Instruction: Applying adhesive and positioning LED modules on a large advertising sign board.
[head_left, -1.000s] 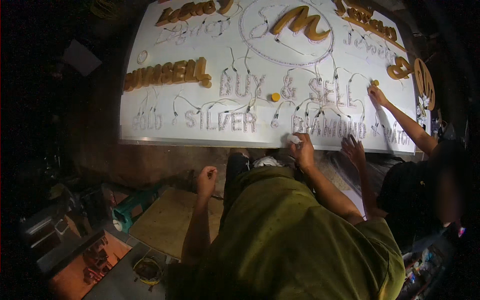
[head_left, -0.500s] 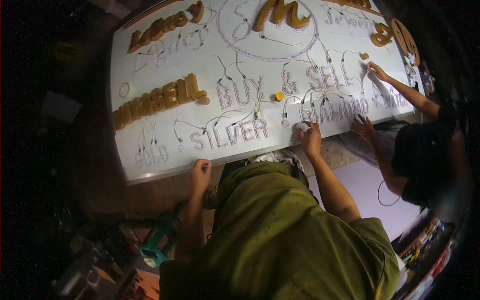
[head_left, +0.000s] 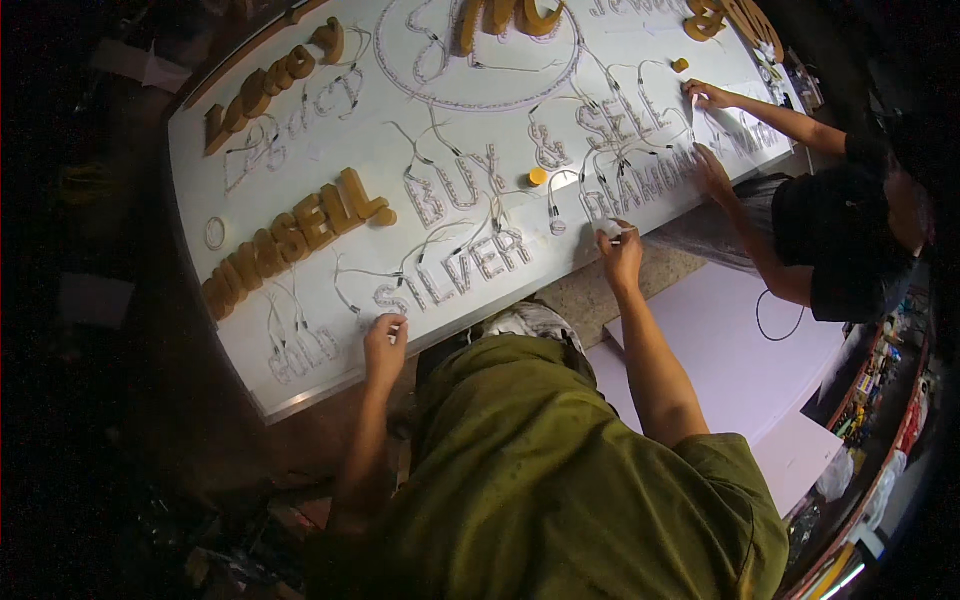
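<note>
The right hand (head_left: 622, 258) pinches a small white thing (head_left: 607, 229) at the near edge of the white worktop (head_left: 238, 350), right of the middle. The left hand (head_left: 386, 345) is by the same edge, closer to the near left corner. Its fingers curl in, but I cannot tell if it grips anything. There is a wide gap between both hands, with clear letter lights (head_left: 457, 272) just past it. Big gold letters (head_left: 322, 220) lie by the left edge. A yellow cap (head_left: 537, 177) sits well in from the edges. Another person's hands (head_left: 708, 97) are toward the right edge
</note>
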